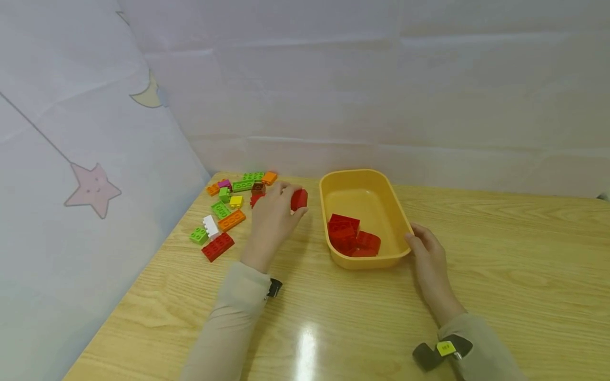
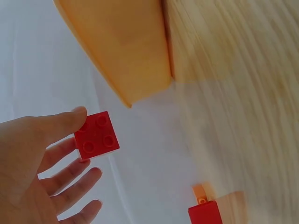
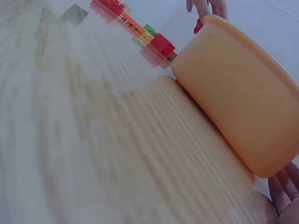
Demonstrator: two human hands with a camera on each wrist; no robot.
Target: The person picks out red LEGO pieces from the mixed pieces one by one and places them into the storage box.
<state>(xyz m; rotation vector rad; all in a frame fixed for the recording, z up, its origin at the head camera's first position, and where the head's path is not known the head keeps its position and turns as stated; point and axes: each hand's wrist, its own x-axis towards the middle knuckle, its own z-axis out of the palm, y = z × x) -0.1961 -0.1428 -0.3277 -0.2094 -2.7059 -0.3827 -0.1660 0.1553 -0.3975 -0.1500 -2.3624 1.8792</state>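
Observation:
Between thumb and fingers my left hand (image 1: 272, 221) pinches a red building brick (image 2: 96, 135), held in the air left of the yellow plastic bin (image 1: 362, 263). Its studs face the left wrist camera. Several red bricks (image 1: 344, 233) lie piled in the near end of the bin. My right hand (image 1: 429, 256) grips the bin's near right corner, thumb at the rim and fingers against the outer wall. In the right wrist view only part of that hand shows, beside the bin's lower edge.
Loose bricks are spread on the wooden table (image 1: 514, 286) at the left: an orange brick (image 1: 232, 220), a white brick (image 1: 211, 226), a yellow brick (image 1: 235, 201), a red brick (image 1: 218, 247) and several green ones. A pale cloth (image 1: 305, 90) hangs behind the table.

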